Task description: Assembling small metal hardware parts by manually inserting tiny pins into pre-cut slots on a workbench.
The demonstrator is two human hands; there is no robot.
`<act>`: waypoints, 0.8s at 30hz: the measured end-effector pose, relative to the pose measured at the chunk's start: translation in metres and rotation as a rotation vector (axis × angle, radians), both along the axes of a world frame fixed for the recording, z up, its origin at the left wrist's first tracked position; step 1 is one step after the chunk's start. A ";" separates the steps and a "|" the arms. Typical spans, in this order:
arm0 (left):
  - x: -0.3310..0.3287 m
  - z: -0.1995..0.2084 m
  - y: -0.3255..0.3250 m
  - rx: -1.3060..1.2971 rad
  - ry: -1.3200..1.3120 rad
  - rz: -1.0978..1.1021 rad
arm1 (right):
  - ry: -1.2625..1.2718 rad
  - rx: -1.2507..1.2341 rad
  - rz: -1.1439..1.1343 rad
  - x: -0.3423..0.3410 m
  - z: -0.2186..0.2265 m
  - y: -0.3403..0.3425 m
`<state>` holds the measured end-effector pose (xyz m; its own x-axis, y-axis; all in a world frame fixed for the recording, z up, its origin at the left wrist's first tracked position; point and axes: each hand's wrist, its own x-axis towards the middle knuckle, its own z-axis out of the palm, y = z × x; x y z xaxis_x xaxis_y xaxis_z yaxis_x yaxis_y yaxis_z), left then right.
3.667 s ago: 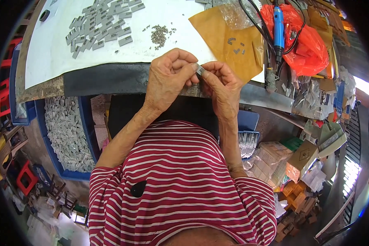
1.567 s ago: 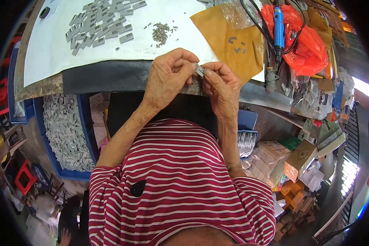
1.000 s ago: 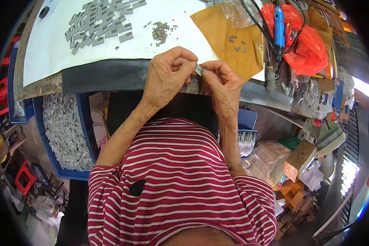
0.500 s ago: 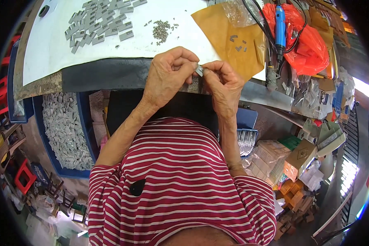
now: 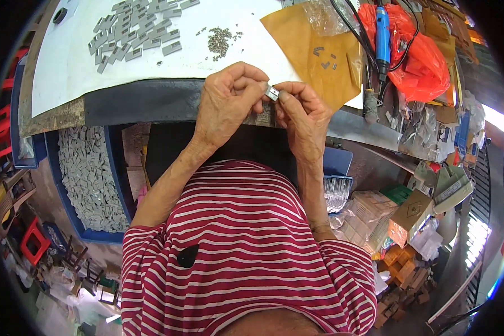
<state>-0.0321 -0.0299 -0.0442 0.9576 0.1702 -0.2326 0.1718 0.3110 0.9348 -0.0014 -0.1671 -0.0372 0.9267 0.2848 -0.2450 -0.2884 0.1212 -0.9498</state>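
I pinch a small grey piece (image 5: 272, 93) at the bench edge (image 5: 145, 103) with my left hand (image 5: 229, 106), probably to steady it for my right hand (image 5: 306, 115), narrowed beside it, whose hold I cannot tell.

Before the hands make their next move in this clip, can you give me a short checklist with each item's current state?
1. Small grey metal block pinched by the left hand: ok, between thumb and fingers.
2. Right hand in position: ok, thumb right by the block's other end; firm contact, cannot tell.
3. Block's finish or fit: cannot tell, too small and partly covered.
4. Pile of tiny metal parts gathered together: not ok, several lie scattered around it.
5. Blue handheld power tool away from both hands: ok, over by the red plastic bag.
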 end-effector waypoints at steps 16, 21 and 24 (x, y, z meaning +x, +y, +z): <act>0.000 0.003 -0.006 0.014 -0.027 -0.107 | -0.180 -0.250 -0.021 0.009 0.007 -0.009; 0.001 0.002 -0.005 0.056 -0.089 -0.090 | -0.260 -0.265 -0.024 0.009 0.007 -0.007; 0.000 0.004 -0.004 0.063 -0.063 -0.086 | -0.259 -0.275 -0.013 0.009 0.005 -0.007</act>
<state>-0.0323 -0.0340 -0.0406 0.9817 0.0994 -0.1626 0.1352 0.2377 0.9619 0.0079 -0.1746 -0.0320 0.9711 0.2289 -0.0673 -0.0341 -0.1460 -0.9887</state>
